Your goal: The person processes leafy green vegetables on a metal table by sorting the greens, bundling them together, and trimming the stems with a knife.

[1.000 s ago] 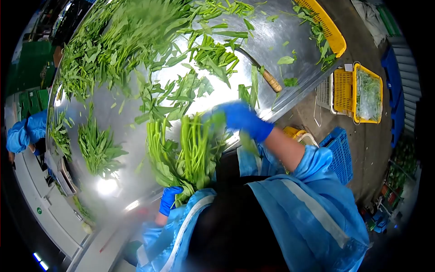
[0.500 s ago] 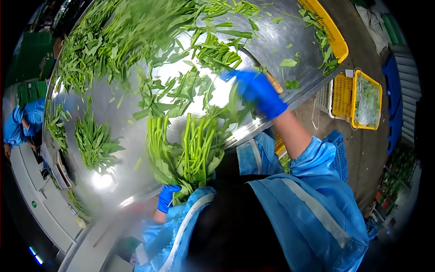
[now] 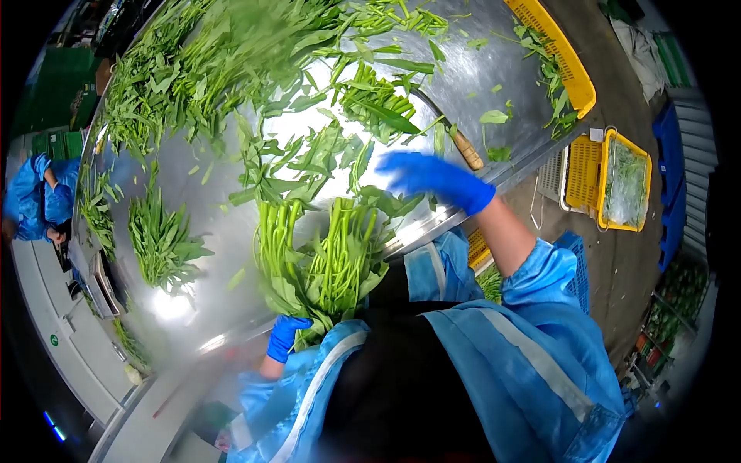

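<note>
My left hand (image 3: 287,336), in a blue glove, is closed around the leafy lower part of a bunch of water spinach (image 3: 336,258). Its cut stems point away from me, and leaves hide some of my fingers. Above the steel table, just beyond the bunch, my gloved right hand (image 3: 432,179) is open with fingers stretched to the left and nothing visible in it. A curved knife with a wooden handle (image 3: 468,149) lies beyond that hand. Loose leaves (image 3: 305,158) and a small pile of cut stems (image 3: 377,99) are scattered nearby.
A large heap of greens (image 3: 208,69) covers the table's far left, with a smaller bunch (image 3: 160,235) nearer. A yellow crate (image 3: 567,62) stands at the far right edge; more yellow crates (image 3: 583,174) are on the floor. Another person's blue sleeve (image 3: 31,197) shows at left.
My right hand has swung back toward me, away from the cut stems, and a leaf hanging by it has left it. The left hand keeps its hold on the bunch.
</note>
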